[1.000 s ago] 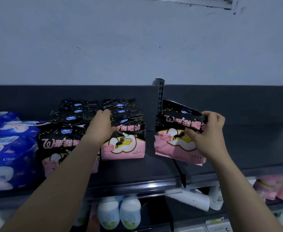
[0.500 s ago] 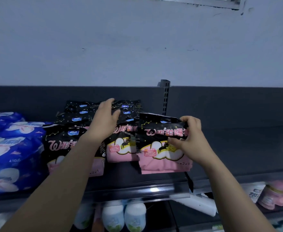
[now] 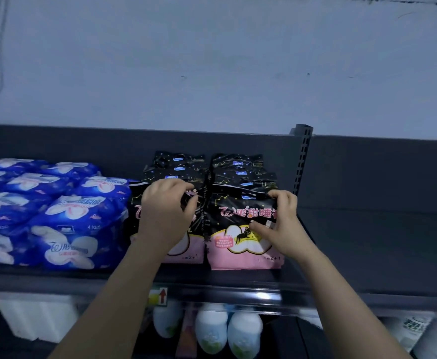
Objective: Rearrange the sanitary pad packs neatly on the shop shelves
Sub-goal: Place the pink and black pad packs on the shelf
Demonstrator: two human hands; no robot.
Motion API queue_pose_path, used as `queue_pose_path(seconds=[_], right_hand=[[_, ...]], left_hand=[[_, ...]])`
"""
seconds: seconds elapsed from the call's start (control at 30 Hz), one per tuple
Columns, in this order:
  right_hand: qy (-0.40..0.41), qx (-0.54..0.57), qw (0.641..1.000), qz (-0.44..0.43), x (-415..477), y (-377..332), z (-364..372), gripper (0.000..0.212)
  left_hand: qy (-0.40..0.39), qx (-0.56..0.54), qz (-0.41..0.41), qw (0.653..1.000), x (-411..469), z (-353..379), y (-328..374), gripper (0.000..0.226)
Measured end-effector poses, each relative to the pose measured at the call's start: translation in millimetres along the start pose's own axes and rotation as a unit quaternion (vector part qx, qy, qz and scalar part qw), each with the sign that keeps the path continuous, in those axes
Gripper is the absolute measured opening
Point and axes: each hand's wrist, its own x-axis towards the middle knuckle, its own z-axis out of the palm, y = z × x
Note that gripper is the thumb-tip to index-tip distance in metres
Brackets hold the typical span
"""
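Observation:
Two rows of black-and-pink sanitary pad packs stand on the dark top shelf [image 3: 367,255]. My right hand [image 3: 281,224] grips the front pack of the right row [image 3: 238,244] at its upper right corner, thumb on its face. That pack stands at the shelf front, touching the left row. My left hand [image 3: 165,211] holds the top of the front pack of the left row [image 3: 186,247], fingers curled over its edge. More black packs [image 3: 235,172] line up behind both.
Blue sanitary pad packs [image 3: 64,224] fill the shelf's left part. A slotted shelf upright [image 3: 301,156] stands right behind the black packs. The shelf right of it is bare. White bottles [image 3: 227,332] sit on the lower shelf.
My right hand carried the black-and-pink pack leftward and set it at the front of the right row. My left hand came down onto the left row's front pack. The view shifted left.

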Motion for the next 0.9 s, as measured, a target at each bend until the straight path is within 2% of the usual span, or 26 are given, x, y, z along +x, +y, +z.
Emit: queue_pose_path(seconds=[0.2,0.3,0.37,0.7,0.8,0.9], right_hand=[[0.043,-0.052,0.997,-0.023,-4,11,17,0.083],[0.081,-0.069,0.994,-0.005,-10,11,19,0.100],[0.100,-0.093,0.991,0.000,-14,10,18,0.102],[0.140,-0.200,0.967,-0.070,-35,-6,0,0.062],[0.152,-0.218,0.958,-0.107,-42,-9,-3,0.057],[0.126,-0.199,0.962,-0.139,-47,-12,-3,0.053]], left_hand=[[-0.020,-0.006,0.022,1.000,-11,11,-1,0.035],[-0.017,-0.007,0.021,1.000,-15,15,3,0.035],[-0.011,-0.009,0.022,1.000,-17,15,7,0.036],[-0.032,0.012,0.026,0.999,-42,10,29,0.041],[-0.019,0.026,0.017,0.999,-59,6,33,0.043],[-0.004,0.038,-0.013,0.999,-73,-1,41,0.045]])
